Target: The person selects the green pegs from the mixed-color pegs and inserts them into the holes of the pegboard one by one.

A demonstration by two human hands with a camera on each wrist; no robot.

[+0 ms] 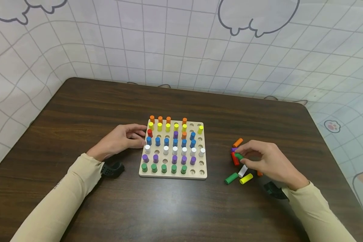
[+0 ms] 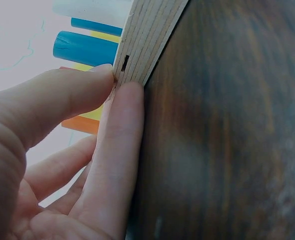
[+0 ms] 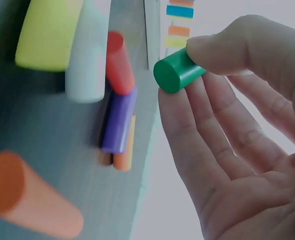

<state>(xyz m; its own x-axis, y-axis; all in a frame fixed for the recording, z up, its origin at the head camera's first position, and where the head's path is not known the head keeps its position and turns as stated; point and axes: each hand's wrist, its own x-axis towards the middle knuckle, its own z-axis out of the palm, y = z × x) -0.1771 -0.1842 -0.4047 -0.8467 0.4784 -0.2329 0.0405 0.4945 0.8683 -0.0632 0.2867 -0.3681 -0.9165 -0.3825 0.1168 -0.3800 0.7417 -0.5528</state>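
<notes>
A light wooden pegboard [image 1: 173, 173] lies flat on the table, with coloured pegs standing in rows and several bare holes, mostly at its right side. My left hand [image 1: 119, 139] rests at the board's left edge. In the left wrist view the thumb [image 2: 82, 82] and a fingertip touch that edge near a blue peg [image 2: 82, 48]. Over the loose pegs to the right, my right hand [image 1: 267, 163] pinches a green peg [image 3: 175, 72] between thumb and fingers. Part of the green peg is hidden by the thumb.
Around the right hand lie loose pegs: another green one [image 1: 231, 178], a yellow one [image 1: 246, 178], a white one [image 1: 242, 171], a red one [image 1: 235, 159], a purple one [image 1: 234, 149] and orange ones [image 1: 237, 143]. The dark wooden table [image 1: 109, 208] backs onto a grid-patterned curtain [image 1: 169, 50].
</notes>
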